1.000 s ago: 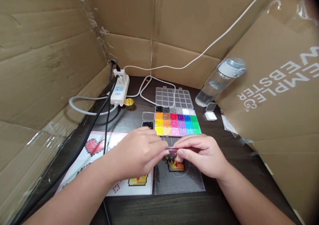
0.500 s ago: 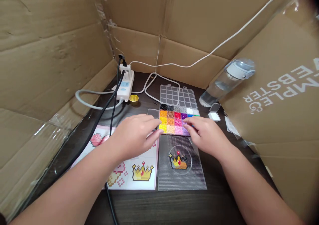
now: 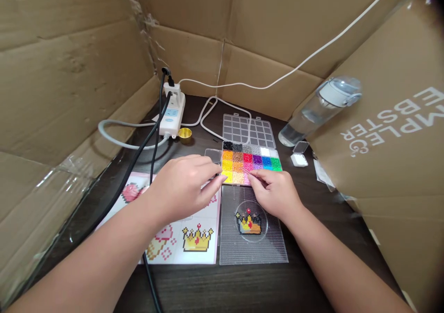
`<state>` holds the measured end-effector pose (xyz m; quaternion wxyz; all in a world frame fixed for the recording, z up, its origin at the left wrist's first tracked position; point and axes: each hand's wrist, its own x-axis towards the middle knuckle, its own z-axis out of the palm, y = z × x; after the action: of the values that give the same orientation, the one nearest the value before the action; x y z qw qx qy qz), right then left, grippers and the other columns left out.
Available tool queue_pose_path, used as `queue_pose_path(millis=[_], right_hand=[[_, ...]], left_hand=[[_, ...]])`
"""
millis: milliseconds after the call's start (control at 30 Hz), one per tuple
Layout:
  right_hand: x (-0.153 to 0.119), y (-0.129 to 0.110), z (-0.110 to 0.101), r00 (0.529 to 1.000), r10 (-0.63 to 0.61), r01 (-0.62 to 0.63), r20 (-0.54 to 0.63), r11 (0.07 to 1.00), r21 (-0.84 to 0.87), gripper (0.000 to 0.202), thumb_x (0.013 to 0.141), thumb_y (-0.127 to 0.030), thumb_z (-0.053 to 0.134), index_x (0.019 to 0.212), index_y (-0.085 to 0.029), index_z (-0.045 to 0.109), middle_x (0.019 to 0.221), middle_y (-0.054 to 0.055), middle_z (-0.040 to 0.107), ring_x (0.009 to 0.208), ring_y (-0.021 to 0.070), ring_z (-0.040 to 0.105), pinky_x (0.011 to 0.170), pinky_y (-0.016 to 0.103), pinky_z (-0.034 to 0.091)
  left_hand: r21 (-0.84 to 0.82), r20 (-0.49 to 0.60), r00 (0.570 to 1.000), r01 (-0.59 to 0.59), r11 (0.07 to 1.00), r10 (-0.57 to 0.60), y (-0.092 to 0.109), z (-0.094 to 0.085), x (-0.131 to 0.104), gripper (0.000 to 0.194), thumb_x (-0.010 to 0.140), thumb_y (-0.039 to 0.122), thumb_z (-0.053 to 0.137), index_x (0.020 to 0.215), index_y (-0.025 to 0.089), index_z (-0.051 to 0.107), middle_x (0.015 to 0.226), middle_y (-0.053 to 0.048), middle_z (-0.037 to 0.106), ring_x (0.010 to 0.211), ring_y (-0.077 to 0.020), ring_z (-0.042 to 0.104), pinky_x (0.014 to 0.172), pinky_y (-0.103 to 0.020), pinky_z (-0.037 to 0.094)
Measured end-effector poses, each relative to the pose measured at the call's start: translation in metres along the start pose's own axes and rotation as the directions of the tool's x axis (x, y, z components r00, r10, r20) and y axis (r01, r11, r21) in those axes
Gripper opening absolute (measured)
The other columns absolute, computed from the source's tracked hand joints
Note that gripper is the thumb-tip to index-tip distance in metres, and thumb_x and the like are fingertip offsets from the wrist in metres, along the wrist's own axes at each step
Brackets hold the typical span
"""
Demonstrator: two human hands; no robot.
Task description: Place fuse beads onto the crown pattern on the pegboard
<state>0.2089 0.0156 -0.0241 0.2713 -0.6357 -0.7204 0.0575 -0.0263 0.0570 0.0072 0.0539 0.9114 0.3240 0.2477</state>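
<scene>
A box of coloured fuse beads (image 3: 257,159) lies in the middle, its compartments sorted by colour. At its left edge, the thumb and forefinger of my left hand (image 3: 189,183) are curled around the near-left corner. My right hand (image 3: 275,190) pinches thin tweezers (image 3: 247,171), whose tips point at the pink and orange compartments. Below the box is a clear pegboard (image 3: 231,248). On it, within a clear ring outline, sits a bead crown (image 3: 249,224) of black, yellow, orange, grey and red. The pattern sheet (image 3: 173,257), partly under my left forearm, shows a printed crown (image 3: 197,239).
The box's clear gridded lid (image 3: 239,127) lies open behind it. A power strip (image 3: 172,114), black cables (image 3: 133,160) and a gold cup (image 3: 185,135) are at left. A water bottle (image 3: 317,109) and small white case (image 3: 299,159) stand right. Cardboard walls (image 3: 187,54) surround the table.
My right hand has moved left and slightly down, bringing the tweezers from the purple side to the pink compartments and uncovering the blue and green beads. My left hand has barely moved.
</scene>
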Motion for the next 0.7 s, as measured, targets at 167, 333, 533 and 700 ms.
queue_pose_path(millis=[167, 333, 533, 700], right_hand=[[0.0, 0.0019, 0.0047, 1.0, -0.012, 0.013, -0.026, 1.0, 0.012, 0.021, 0.085, -0.025, 0.058, 0.079, -0.02, 0.077, 0.075, 0.006, 0.075, 0.061, 0.0174, 0.069, 0.06, 0.029, 0.054], [-0.0001, 0.0032, 0.0061, 0.999, -0.023, 0.023, -0.03, 1.0, 0.02, 0.021, 0.086, -0.024, 0.057, 0.079, -0.02, 0.077, 0.072, 0.005, 0.075, 0.06, 0.0173, 0.068, 0.06, 0.029, 0.053], [-0.0001, 0.0033, 0.0065, 0.999, -0.025, 0.026, -0.034, 0.999, 0.031, 0.021, 0.086, -0.025, 0.058, 0.079, -0.019, 0.077, 0.072, 0.006, 0.074, 0.06, 0.0171, 0.068, 0.059, 0.029, 0.053], [-0.0001, 0.0028, 0.0052, 0.999, -0.027, 0.028, -0.023, 0.999, 0.034, 0.021, 0.086, -0.024, 0.058, 0.079, -0.02, 0.077, 0.072, 0.005, 0.075, 0.057, 0.0156, 0.067, 0.057, 0.027, 0.052]], left_hand=[[-0.003, 0.008, 1.0, 0.004, 1.0, -0.004, -0.0009, 0.0005, -0.0003, 0.027, 0.092, 0.033, 0.045, 0.09, 0.017, 0.066, 0.077, -0.003, 0.063, 0.076, -0.0177, 0.06, 0.067, -0.032, 0.046], [-0.005, 0.011, 1.0, -0.003, 1.0, 0.003, -0.0004, 0.0011, 0.0006, 0.026, 0.092, 0.033, 0.045, 0.089, 0.017, 0.066, 0.077, -0.004, 0.063, 0.074, -0.0173, 0.059, 0.066, -0.032, 0.045], [0.007, 0.007, 1.0, -0.011, 1.0, 0.011, -0.0003, 0.0007, -0.0005, 0.027, 0.092, 0.033, 0.045, 0.089, 0.017, 0.066, 0.075, -0.004, 0.063, 0.074, -0.0171, 0.059, 0.066, -0.032, 0.045], [0.013, 0.018, 1.0, -0.011, 1.0, 0.01, 0.0, 0.0009, 0.0, 0.027, 0.092, 0.033, 0.044, 0.089, 0.017, 0.066, 0.075, -0.003, 0.062, 0.074, -0.0175, 0.059, 0.066, -0.032, 0.045]])
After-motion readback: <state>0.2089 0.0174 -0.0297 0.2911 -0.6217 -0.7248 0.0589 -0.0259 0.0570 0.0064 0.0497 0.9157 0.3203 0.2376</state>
